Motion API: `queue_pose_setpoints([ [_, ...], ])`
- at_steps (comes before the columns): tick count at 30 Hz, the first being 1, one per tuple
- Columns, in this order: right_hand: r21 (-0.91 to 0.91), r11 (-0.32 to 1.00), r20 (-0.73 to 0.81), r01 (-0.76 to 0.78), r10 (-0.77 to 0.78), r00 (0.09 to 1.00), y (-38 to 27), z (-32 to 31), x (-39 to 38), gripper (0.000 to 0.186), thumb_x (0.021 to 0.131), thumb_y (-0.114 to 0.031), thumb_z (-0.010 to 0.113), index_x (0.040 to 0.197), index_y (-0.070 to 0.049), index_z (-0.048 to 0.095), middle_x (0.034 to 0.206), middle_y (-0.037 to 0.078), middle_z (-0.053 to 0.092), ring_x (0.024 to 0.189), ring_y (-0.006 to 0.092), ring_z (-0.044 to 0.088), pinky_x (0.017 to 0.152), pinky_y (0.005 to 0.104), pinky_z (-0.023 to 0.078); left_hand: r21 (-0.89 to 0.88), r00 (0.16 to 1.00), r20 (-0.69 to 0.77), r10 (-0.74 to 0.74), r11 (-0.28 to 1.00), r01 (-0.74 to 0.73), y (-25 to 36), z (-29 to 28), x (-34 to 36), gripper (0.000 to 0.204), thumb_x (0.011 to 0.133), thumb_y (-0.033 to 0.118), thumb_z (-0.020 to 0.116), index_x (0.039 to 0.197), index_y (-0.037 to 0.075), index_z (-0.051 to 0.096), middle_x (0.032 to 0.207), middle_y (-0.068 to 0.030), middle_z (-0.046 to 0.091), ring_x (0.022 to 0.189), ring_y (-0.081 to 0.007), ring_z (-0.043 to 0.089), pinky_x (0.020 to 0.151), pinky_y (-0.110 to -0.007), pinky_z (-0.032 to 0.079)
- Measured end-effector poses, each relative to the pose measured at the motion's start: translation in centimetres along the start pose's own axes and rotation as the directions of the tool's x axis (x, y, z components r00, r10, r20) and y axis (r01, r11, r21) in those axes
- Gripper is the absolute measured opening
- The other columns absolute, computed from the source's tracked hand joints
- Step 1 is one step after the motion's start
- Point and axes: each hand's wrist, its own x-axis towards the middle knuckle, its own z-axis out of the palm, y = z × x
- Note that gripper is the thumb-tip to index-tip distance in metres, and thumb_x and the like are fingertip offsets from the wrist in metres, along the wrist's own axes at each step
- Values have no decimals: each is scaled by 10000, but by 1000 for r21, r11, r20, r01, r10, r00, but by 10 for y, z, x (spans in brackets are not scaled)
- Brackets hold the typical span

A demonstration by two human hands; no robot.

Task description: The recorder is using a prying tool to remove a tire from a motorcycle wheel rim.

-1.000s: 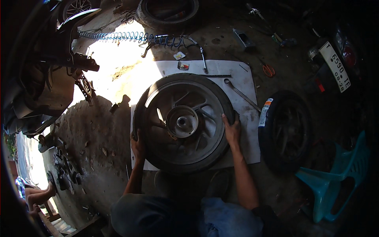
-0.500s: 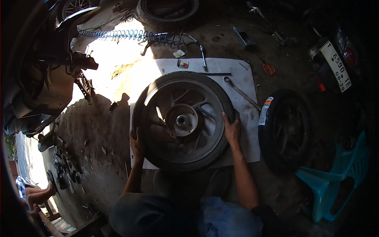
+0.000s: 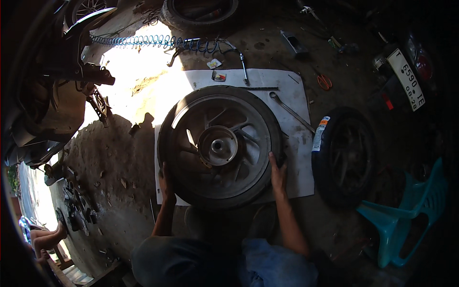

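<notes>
A motorcycle wheel (image 3: pixel 248 174) with its black tyre lies flat, hub upward, in front of me. Its grey spokes spread from a round hub (image 3: pixel 217 146). At the tyre's lower left edge, my left hand (image 3: pixel 166 184) grips the rubber, most of its fingers hidden along the side. Opposite it, my right hand (image 3: pixel 278 176) holds the lower right edge, thumb on top and the other fingers around the outer side. Beneath the wheel is a white sheet (image 3: pixel 299 177). A long ring wrench (image 3: pixel 292 113) lies on that sheet, right of the wheel.
A second tyred wheel (image 3: pixel 322 177) lies to the right, near a teal plastic chair (image 3: pixel 387 222). Beyond the sheet are a coiled blue air hose (image 3: pixel 158 42), orange-handled scissors (image 3: pixel 324 82) and another tyre (image 3: pixel 174 19). A motorcycle (image 3: pixel 45 110) stands at left; someone's leg (image 3: pixel 50 236) shows lower left.
My right hand has slid down along the tyre's right edge, toward me. My left hand sits slightly lower too. The wheel stays in place on the sheet.
</notes>
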Motion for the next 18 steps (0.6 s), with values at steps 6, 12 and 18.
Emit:
queue_pose_setpoints([
  [6,297,954,3,-35,36,999,52,6,-30,826,1003,-457,645,1531,101,341,1567,300,386,1458,402,381,1213,435,284,-370,998,50,-39,927,55,-11,18,-26,691,1111,516,349,1493,-53,439,1441,-175,548,1348,-274,508,1157,-386,377],
  [12,144,989,-155,-32,55,986,7,16,-42,792,1025,-433,608,1529,113,335,1582,311,362,1471,421,361,1217,448,281,-405,1000,-15,-1,914,-5,-39,13,-14,635,1110,479,378,1459,-39,487,1374,-142,583,1264,-255,544,1106,-391,406],
  [18,173,985,-64,14,-3,998,-14,3,-16,820,1031,-458,588,1568,86,292,1631,291,297,1512,402,307,1234,435,262,-536,992,-56,-113,842,66,-20,32,-12,584,1081,472,457,1367,-29,549,1297,-130,601,1193,-253,568,1056,-391,436],
])
